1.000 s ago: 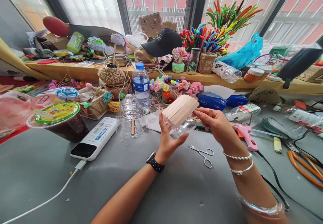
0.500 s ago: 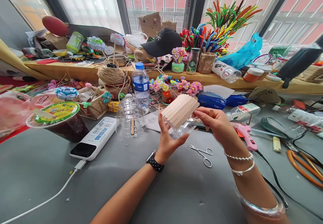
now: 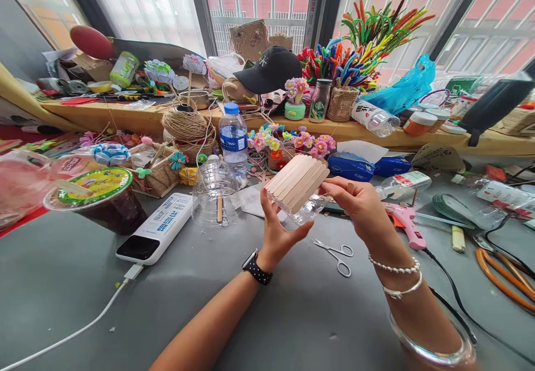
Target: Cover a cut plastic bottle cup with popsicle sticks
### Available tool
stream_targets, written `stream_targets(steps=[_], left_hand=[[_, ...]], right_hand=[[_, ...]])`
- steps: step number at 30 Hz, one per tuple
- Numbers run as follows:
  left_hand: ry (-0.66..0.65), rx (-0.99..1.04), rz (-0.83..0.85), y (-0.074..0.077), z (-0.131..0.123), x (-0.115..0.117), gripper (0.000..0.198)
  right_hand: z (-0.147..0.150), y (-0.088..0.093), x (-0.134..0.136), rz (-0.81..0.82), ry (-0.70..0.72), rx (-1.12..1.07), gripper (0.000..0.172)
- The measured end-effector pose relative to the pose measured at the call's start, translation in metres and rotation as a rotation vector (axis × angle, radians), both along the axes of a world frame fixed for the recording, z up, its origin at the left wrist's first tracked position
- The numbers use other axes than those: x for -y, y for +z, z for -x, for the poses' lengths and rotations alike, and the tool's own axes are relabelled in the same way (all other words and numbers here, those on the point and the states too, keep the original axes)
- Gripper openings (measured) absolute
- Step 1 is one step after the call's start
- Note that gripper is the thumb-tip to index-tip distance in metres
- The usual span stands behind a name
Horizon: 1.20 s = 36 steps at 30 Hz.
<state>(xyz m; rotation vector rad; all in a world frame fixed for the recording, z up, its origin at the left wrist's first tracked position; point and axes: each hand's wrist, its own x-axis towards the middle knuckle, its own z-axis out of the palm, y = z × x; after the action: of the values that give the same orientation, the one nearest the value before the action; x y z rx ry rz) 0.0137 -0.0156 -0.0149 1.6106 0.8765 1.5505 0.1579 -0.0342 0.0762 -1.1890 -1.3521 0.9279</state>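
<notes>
Just above the table, my left hand (image 3: 278,237) grips a clear plastic bottle piece (image 3: 307,212) from the left and below, thumb and fingers around it. A row of several pale craft sticks (image 3: 297,181) lies side by side along its upper face. My right hand (image 3: 355,201) is pinched at the right edge of that row, and the darker end of a craft stick (image 3: 350,186) pokes out between its fingers. Most of that stick is hidden by the hand. Small silver scissors (image 3: 336,255) lie below the hands.
A pink glue gun (image 3: 407,226) with a black cord lies to the right. On the left stand a cut clear bottle (image 3: 215,193), a white power bank (image 3: 156,232) and a lidded drink cup (image 3: 100,204). A water bottle (image 3: 233,142) and twine ball (image 3: 186,126) stand behind.
The bottle piece with its craft sticks has shifted and tilted very slightly. My right hand has moved a little; both hands keep their grip.
</notes>
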Motion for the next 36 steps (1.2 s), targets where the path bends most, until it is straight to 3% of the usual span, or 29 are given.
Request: stream_targets(steps=[8,17,26,36], left_hand=[[0.106,-0.044,-0.010,0.002,-0.001,0.001,0.105],[0.164,-0.098,-0.023,0.003,-0.001,0.002,0.108],[0.182,-0.100,-0.085,0.003,-0.002,0.000,0.107],[0.185,-0.080,-0.047,0.000,-0.002,0.001,0.106]], right_hand=[[0.003,0.000,0.000,-0.288,-0.167,0.398,0.023],[-0.003,-0.003,-0.002,-0.241,-0.078,0.373,0.026],[0.003,-0.003,0.001,-0.455,-0.220,0.742,0.027],[0.006,-0.010,-0.001,-0.482,-0.316,0.906,0.030]])
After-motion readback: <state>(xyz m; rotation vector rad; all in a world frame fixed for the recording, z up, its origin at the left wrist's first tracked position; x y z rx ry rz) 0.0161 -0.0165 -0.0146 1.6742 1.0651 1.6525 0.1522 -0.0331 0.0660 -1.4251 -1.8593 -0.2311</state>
